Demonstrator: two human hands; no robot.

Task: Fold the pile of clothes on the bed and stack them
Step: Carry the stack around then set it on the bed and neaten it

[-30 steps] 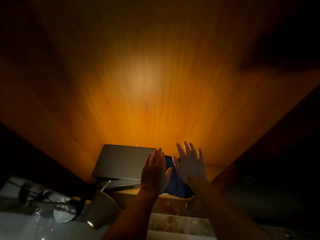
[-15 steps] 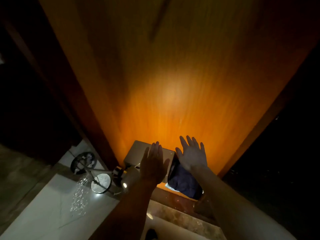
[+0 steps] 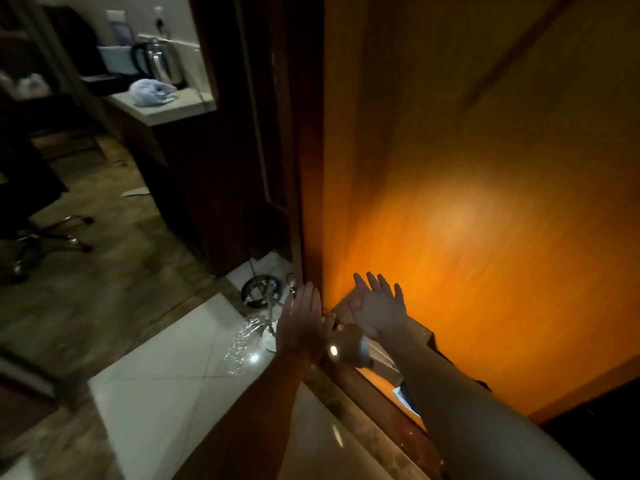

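1. Swinging left: the view is now taking in a dim room with a pale blue bundled cloth [image 3: 152,92] on a white counter [image 3: 162,109].
2. Both the left hand [image 3: 302,323] and right hand [image 3: 379,308] are hanging spread-fingered, holding nothing, before an orange wooden panel [image 3: 485,220].
3. No bed or clothes pile is showing; a dark blue fabric [image 3: 410,398] is peeking from under the right forearm, its axis and heading unreadable. Folding looks not yet begun.

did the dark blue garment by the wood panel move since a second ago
Cannot tell. The camera swung left, so everything slides right in frame. The dark blue garment still sits at the foot of the wood panel, now mostly hidden behind the right forearm; both hands stay open.
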